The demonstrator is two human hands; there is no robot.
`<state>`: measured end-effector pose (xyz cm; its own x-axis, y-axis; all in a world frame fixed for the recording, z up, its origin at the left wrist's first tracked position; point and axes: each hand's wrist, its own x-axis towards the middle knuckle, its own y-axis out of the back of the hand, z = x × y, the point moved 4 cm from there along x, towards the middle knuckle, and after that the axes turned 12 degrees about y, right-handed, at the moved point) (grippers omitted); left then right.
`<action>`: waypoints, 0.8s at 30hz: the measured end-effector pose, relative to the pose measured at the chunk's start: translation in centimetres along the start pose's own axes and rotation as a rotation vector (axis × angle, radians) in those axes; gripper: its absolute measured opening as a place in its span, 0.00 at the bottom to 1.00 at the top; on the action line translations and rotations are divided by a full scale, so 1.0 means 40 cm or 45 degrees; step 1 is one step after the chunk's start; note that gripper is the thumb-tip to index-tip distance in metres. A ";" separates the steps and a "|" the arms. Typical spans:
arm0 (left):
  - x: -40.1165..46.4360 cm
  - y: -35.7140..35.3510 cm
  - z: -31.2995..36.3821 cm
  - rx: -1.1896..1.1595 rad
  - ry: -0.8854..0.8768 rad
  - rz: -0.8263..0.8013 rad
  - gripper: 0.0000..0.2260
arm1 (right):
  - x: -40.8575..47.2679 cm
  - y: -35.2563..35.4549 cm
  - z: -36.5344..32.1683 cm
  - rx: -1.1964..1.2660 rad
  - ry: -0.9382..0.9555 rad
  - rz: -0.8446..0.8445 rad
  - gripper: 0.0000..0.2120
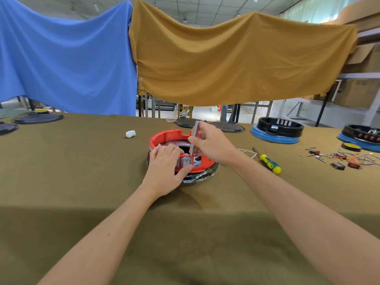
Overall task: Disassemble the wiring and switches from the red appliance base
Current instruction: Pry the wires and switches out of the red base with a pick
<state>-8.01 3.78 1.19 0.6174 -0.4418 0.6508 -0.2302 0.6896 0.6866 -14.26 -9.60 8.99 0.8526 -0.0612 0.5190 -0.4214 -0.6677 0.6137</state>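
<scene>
screwdriver tip [191, 156]: hidden | loose parts [337, 159]: too small to tell

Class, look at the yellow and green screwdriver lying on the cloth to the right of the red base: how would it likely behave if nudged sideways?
The yellow and green screwdriver has a rounded handle, so it would probably roll. The olive tablecloth under it looks soft and would likely slow it. It looks stiff, so it should move in one piece.
</scene>
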 end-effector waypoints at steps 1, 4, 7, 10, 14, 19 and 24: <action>0.000 0.000 0.000 -0.004 0.003 0.000 0.21 | 0.004 0.001 -0.004 -0.021 -0.008 -0.015 0.05; -0.001 0.003 0.002 -0.012 0.004 0.010 0.20 | 0.014 0.005 -0.009 -0.008 -0.076 -0.056 0.06; -0.003 0.004 0.004 -0.003 0.003 0.010 0.21 | 0.024 0.008 -0.007 0.046 -0.165 -0.135 0.04; -0.002 0.005 0.004 0.004 0.004 0.010 0.20 | 0.034 0.014 -0.008 0.090 -0.227 -0.200 0.05; -0.002 0.005 0.005 -0.010 0.005 0.016 0.19 | 0.040 0.009 -0.015 0.062 -0.239 -0.225 0.06; -0.002 0.006 0.005 -0.009 0.005 0.025 0.21 | 0.004 -0.003 -0.007 0.125 -0.126 -0.018 0.04; -0.001 0.004 0.003 -0.016 0.010 0.026 0.22 | -0.021 -0.017 -0.015 -0.047 0.006 0.012 0.05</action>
<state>-8.16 3.83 1.31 0.6188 -0.4230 0.6619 -0.2334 0.7056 0.6691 -14.87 -8.65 8.52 0.8472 -0.0639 0.5274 -0.4407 -0.6390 0.6305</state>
